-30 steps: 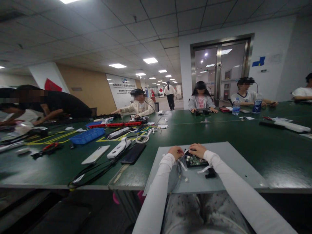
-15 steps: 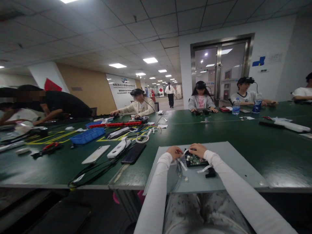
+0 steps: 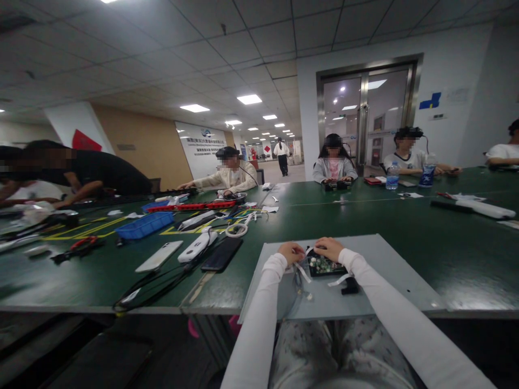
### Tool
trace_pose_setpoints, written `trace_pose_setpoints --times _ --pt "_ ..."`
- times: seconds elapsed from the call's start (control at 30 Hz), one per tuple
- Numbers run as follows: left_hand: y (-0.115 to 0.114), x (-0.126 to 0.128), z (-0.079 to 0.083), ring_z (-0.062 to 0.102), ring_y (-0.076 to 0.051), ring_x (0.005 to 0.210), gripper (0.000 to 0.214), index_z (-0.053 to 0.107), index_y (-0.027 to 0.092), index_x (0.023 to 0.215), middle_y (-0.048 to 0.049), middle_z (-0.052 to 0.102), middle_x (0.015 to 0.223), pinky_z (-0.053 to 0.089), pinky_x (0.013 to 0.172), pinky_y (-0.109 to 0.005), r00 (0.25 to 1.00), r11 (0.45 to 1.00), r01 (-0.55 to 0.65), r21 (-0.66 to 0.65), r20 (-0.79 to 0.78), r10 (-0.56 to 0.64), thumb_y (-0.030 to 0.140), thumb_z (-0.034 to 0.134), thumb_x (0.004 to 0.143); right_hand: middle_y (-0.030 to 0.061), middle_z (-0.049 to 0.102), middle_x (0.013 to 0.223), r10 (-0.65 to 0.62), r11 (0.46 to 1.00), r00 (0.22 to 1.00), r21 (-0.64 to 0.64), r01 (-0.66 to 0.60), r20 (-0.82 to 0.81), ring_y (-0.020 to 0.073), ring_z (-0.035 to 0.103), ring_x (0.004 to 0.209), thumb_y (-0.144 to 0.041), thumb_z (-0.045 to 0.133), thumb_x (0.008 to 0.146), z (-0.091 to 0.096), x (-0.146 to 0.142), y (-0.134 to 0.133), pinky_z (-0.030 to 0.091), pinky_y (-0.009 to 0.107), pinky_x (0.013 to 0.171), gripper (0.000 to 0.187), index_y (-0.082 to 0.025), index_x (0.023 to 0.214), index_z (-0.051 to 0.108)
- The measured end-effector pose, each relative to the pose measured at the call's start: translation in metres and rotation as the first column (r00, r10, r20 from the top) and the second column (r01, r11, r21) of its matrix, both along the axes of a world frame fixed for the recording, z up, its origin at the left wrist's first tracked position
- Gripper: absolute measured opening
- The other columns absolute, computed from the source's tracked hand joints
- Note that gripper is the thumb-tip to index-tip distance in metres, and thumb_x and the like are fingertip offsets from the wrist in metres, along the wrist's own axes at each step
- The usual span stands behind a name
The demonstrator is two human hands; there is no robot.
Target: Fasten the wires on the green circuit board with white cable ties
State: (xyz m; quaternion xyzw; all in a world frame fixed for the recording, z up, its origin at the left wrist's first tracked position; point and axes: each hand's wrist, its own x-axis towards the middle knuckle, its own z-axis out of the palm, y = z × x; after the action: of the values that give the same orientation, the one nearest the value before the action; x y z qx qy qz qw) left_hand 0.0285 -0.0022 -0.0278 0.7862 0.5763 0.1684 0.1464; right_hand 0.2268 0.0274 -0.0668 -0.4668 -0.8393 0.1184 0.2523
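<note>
At the far left of the green table [image 3: 365, 216], a person in a dark top [image 3: 101, 173] leans over scattered tools. Moving right, a blue tray [image 3: 145, 225] sits near red strips [image 3: 190, 206], and closer to the near edge lie a white phone [image 3: 159, 256], a white device [image 3: 197, 247] and a black phone [image 3: 222, 254] side by side, with black cables [image 3: 154, 286] trailing toward the table's edge. Next comes a grey sheet [image 3: 389, 270] lying flat before the wearer. On it, the left hand [image 3: 291, 252] rests with its fingers curled at the left edge of a small circuit board [image 3: 323, 266]; its grip seems to pinch something small there, though what it is cannot be told. A white ribbon strip [image 3: 302, 273] runs out from under this hand. The circuit board lies on the sheet's middle, between both hands. The right hand [image 3: 329, 248] covers the board's far edge, fingers bent down onto it; whether it clamps the board cannot be told. Just right of the board sits a small black block [image 3: 350, 286]. Farther right, across the table, seated people work beside water bottles [image 3: 392, 176].
</note>
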Motion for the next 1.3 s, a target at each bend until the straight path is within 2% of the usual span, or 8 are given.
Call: trace_pose_setpoints --times 0.13,0.27,0.43,1.3 --pt "0.0009 0.0047 -0.0035 0.053 -0.012 0.067 0.023 0.064 0.016 0.079 -0.0020 0.063 0.074 0.041 0.063 -0.020 0.998 0.996 -0.047 0.080 -0.027 0.049 0.033 0.057 0.066 0.0018 0.056 0.106 0.001 1.000 1.000 0.005 -0.001 -0.003 0.0189 0.048 0.097 -0.045 0.043 0.075 0.0020 0.0002 -0.0028 0.034 0.031 0.084 0.033 -0.028 0.097 0.060" --pt "0.0033 0.0053 -0.0063 0.053 -0.011 0.065 0.023 0.064 0.017 0.078 -0.0011 0.062 0.072 0.039 0.061 -0.020 0.995 0.993 -0.073 0.094 -0.065 0.079 0.034 0.058 0.065 0.0016 0.055 0.106 0.009 1.000 1.000 -0.014 -0.009 -0.005 0.0182 0.047 0.098 -0.045 0.043 0.075 0.0030 -0.0002 -0.0035 0.034 0.031 0.085 0.033 -0.029 0.098 0.060" --pt "0.0049 0.0041 -0.0080 0.052 -0.011 0.065 0.022 0.063 0.017 0.078 -0.0003 0.060 0.070 0.039 0.061 -0.020 0.995 0.992 -0.040 0.119 -0.084 0.050 0.034 0.059 0.063 0.0019 0.054 0.106 0.012 1.000 1.000 -0.016 -0.012 -0.011 0.0178 0.046 0.098 -0.047 0.042 0.075 0.0018 -0.0005 -0.0025 0.033 0.031 0.086 0.033 -0.029 0.097 0.060" --pt "0.0053 0.0012 -0.0091 0.051 -0.010 0.062 0.024 0.064 0.018 0.083 0.0010 0.059 0.071 0.038 0.058 -0.018 0.999 0.998 -0.004 0.061 -0.034 0.006 0.030 0.060 0.062 0.0021 0.053 0.107 -0.031 1.000 0.999 -0.002 0.031 -0.015 0.0190 0.045 0.099 -0.050 0.043 0.073 -0.0026 -0.0015 0.0003 0.033 0.032 0.086 0.036 -0.027 0.093 0.062"
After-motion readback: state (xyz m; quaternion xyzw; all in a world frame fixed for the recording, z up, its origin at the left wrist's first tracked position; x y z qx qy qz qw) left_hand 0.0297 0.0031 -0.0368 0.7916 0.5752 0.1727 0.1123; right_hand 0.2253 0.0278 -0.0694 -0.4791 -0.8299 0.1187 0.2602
